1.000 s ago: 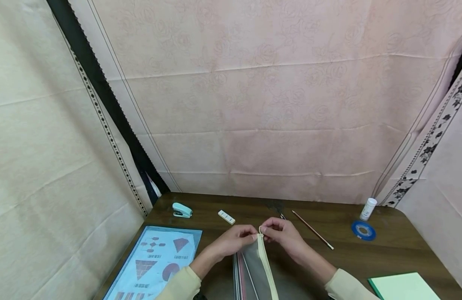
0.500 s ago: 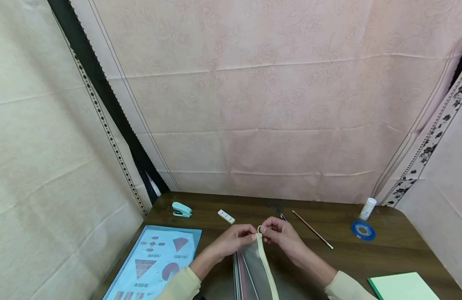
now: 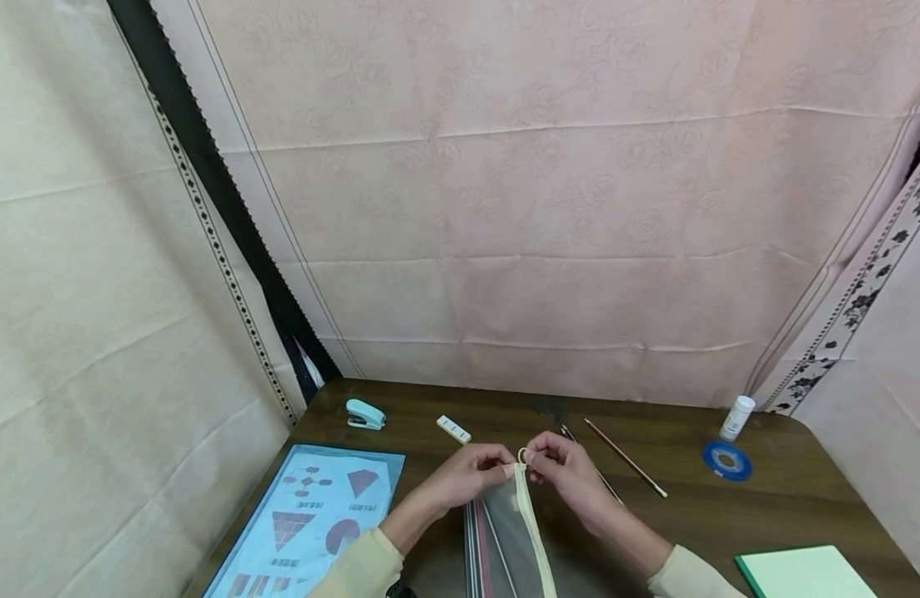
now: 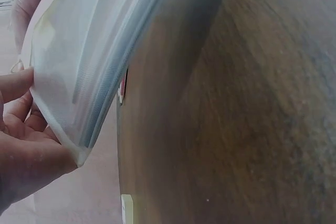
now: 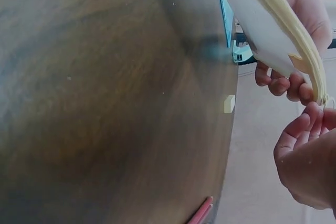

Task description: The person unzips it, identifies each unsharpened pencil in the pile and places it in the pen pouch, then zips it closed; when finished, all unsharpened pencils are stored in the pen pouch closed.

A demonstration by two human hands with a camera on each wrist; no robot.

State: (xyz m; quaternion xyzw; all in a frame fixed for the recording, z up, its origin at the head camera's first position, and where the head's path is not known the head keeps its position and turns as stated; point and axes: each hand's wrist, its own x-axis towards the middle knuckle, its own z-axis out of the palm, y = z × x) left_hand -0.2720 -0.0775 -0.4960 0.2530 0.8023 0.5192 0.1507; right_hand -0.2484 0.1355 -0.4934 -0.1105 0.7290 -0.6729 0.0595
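Observation:
A translucent mesh zipper pouch with a cream zipper hangs upright between both hands, above the table. My left hand grips its top edge near the zipper end; in the left wrist view the thumb and fingers hold the mesh pouch at its corner. My right hand pinches at the top end of the zipper, beside a small cream ring. The right wrist view shows these fingertips meeting at the zipper end. Striped layers show along the pouch's left side; its lower part is out of view.
On the brown table lie a light blue stapler, a white eraser, a pencil, blue tape, a glue stick, a green pad and a blue folder with printed charts.
The head view has shifted slightly. Both hands keep their hold on the pouch and zipper end almost unmoved. More of a thin, stick-like thing now shows behind the right hand.

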